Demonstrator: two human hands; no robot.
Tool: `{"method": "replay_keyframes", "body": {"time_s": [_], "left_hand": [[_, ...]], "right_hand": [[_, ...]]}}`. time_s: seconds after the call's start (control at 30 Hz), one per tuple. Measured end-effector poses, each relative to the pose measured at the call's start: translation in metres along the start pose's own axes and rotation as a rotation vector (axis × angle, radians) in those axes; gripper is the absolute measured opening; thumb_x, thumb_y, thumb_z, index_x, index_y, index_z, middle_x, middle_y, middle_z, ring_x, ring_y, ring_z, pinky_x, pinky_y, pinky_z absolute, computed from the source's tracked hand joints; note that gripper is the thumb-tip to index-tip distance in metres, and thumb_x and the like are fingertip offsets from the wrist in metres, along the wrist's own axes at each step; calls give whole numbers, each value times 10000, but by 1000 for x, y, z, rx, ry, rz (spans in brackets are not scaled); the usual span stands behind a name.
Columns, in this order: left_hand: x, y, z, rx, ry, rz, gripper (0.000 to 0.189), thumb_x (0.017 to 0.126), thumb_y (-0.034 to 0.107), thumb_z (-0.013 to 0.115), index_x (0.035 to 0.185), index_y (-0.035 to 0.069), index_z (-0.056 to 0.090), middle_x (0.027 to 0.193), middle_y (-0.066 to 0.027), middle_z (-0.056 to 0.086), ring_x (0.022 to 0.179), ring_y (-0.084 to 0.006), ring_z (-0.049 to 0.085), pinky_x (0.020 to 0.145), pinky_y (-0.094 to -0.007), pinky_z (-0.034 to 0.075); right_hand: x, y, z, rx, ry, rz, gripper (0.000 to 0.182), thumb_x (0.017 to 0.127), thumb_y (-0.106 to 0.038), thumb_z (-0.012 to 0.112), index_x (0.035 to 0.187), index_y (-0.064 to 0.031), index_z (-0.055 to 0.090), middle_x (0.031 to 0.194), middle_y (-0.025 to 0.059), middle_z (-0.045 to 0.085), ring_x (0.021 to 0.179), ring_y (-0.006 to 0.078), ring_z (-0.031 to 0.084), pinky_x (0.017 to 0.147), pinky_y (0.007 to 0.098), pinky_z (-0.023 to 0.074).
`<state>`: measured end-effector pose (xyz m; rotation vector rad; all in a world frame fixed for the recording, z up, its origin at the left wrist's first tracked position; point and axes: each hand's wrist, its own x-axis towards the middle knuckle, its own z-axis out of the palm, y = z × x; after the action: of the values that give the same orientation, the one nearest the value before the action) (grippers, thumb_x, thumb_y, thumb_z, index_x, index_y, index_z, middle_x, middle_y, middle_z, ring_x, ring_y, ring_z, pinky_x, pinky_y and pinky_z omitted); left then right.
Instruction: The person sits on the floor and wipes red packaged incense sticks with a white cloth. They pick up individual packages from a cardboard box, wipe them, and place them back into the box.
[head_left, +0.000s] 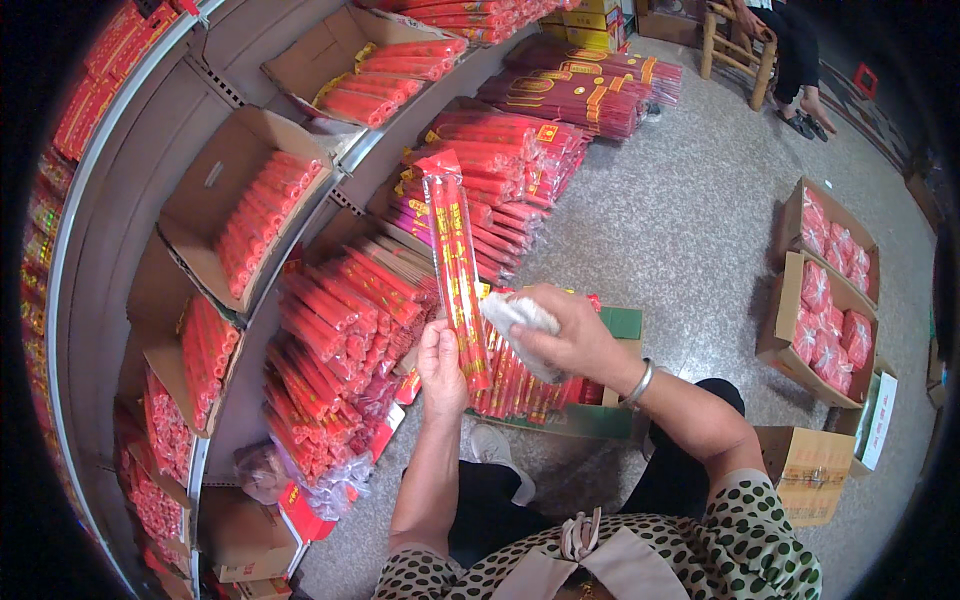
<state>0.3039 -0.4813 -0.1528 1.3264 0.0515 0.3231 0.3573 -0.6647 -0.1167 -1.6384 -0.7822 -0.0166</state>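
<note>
My left hand (442, 369) grips the lower end of a slim clear-wrapped pack of red sticks with gold lettering, probably candles (456, 255). The pack stands nearly upright in the picture, its sealed red top pointing away from me. A crumpled whitish cloth (534, 322) is bunched in my right hand (574, 334), just right of the pack. Whether the cloth touches the wrapper I cannot tell. Beneath both hands, an open cardboard box with green flaps (624, 322) holds similar red-and-gold packs (517, 386), partly hidden by my hands.
Curved-looking shelves (337, 176) on the left carry cartons (214, 180) of red sticks. Bundled red packs (337, 315) and dark red incense bundles (570, 94) lie along the lower level. Cartons of red bags (825, 330) sit right. A person (795, 60) is by a bamboo chair (739, 52).
</note>
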Motion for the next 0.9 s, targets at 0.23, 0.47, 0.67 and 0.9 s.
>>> {"method": "replay_keyframes", "body": {"time_s": [0.23, 0.47, 0.67, 0.9], "left_hand": [[-6, -4, 13, -77, 22, -101, 286, 925, 275, 370, 938, 19, 495, 840, -42, 539, 771, -85, 502, 701, -238, 423], [-16, -9, 10, 400, -63, 20, 239, 911, 192, 413, 962, -16, 519, 805, 2, 510, 757, -64, 440, 692, -216, 385], [-22, -16, 13, 478, -204, 22, 260, 904, 202, 434, 990, -24, 529, 750, 8, 491, 720, -67, 442, 657, -215, 382], [-15, -20, 3, 186, -61, -203, 284, 916, 240, 412, 959, -4, 552, 813, -18, 552, 755, -79, 490, 690, -238, 415]], "right_hand": [[-19, 4, 31, -551, -125, -411, 376, 618, -176, 666, 964, -94, 545, 815, 62, 483, 769, 240, 497, 645, 359, 404], [-1, 7, 1, -643, 53, -325, 276, 617, -143, 650, 867, -102, 540, 778, 67, 494, 760, 254, 501, 638, 380, 400], [16, 27, -42, -689, 336, -236, 303, 598, -130, 658, 880, -95, 551, 797, 95, 515, 767, 274, 508, 647, 391, 408], [1, 6, -9, -711, 33, -265, 288, 603, -143, 684, 857, -69, 573, 781, 87, 536, 770, 267, 535, 664, 371, 432]]}}
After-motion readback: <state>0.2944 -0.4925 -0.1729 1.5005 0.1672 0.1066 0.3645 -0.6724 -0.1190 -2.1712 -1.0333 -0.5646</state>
